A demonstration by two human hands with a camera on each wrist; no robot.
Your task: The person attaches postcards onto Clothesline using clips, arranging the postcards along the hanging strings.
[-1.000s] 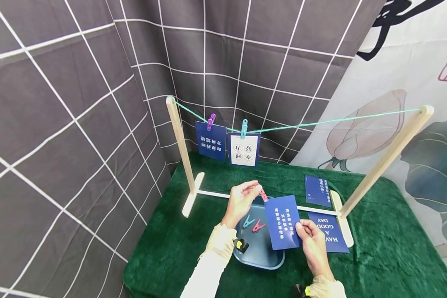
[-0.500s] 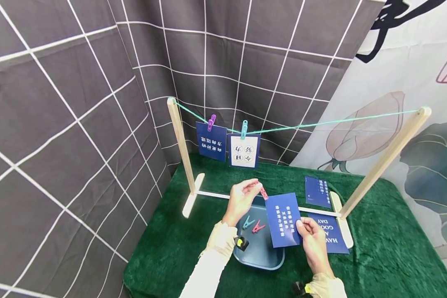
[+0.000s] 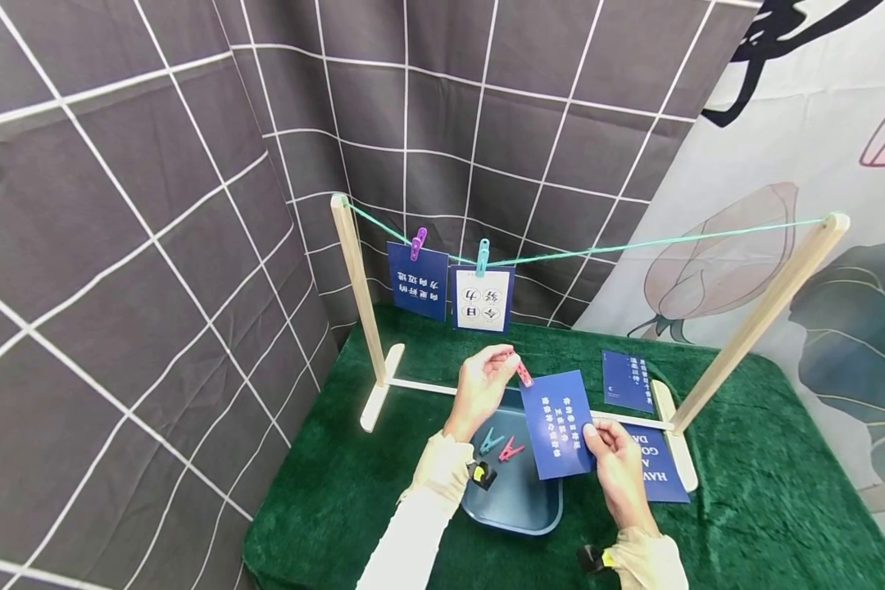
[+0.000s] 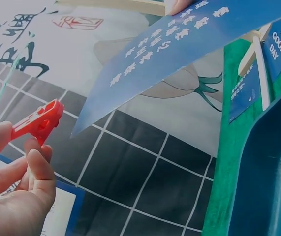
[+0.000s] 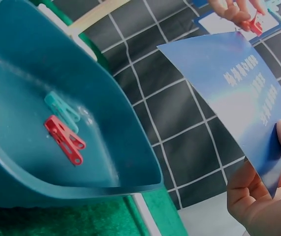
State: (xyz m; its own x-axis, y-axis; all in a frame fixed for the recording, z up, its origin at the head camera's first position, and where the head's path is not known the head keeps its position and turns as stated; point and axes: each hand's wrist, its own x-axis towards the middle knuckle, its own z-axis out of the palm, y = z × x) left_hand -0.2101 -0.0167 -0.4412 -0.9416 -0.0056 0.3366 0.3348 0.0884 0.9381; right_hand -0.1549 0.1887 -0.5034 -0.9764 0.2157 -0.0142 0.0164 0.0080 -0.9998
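My left hand (image 3: 481,389) pinches a red clothespin (image 4: 41,120) by its handle ends. In my right hand (image 3: 619,467) is a blue card (image 3: 558,426) with white writing, gripped at its edge between thumb and fingers. The clothespin's tip stands beside the card's near upper corner, and the left wrist view shows a small gap between them. Behind the hands a green line (image 3: 634,242) carries two hanging cards: a blue card (image 3: 418,283) under a purple clothespin (image 3: 418,243), and a white-faced card (image 3: 481,301) under a light-blue clothespin (image 3: 483,256).
Below the hands stands a blue basin (image 3: 512,520) holding a teal clothespin (image 5: 62,110) and a red clothespin (image 5: 65,139). Two blue cards, a far card (image 3: 627,381) and a near card (image 3: 660,471), lie by the right wooden post (image 3: 763,319). A left post (image 3: 359,287) holds the line's other end.
Both hands have risen a little, lifting the card and moving it slightly away from me. The clothespin has kept close to the card's corner. The hanging cards stay in place.
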